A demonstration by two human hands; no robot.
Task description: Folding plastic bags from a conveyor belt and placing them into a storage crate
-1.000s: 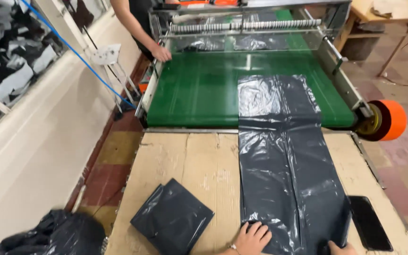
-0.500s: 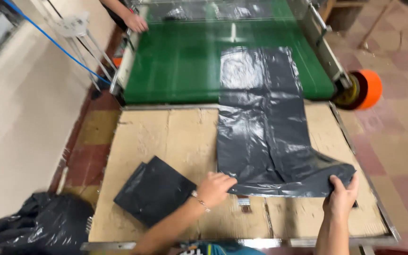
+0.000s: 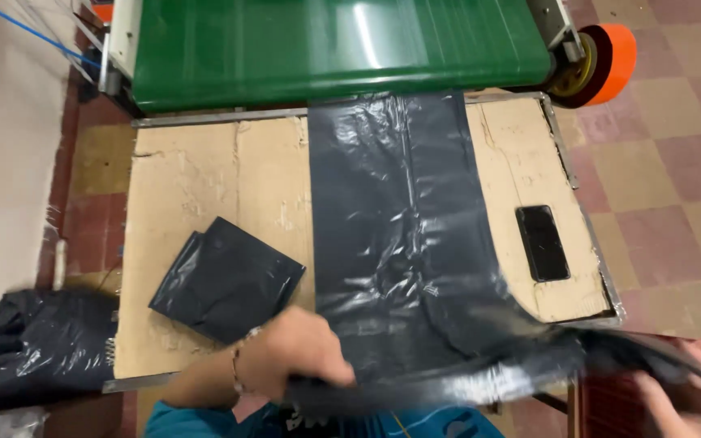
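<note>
The black plastic sheet (image 3: 403, 243) lies flat down the cardboard table (image 3: 204, 186), its near edge lifted off the front. Left hand (image 3: 298, 357) is clenched on that edge at the table's front; right hand (image 3: 691, 397) is blurred, gripping the bunched end out past the corner. Best keep both grips level and the edge taut, so the fold lands square. Folded black bag (image 3: 229, 280) sits just left, phone (image 3: 542, 242) on the right, green conveyor belt (image 3: 334, 45) behind.

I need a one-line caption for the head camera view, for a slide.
Both hands, left hand and right hand, grip the near edge of a black plastic sheet lying across a cardboard-topped table, beside a folded bag and phone.
</note>
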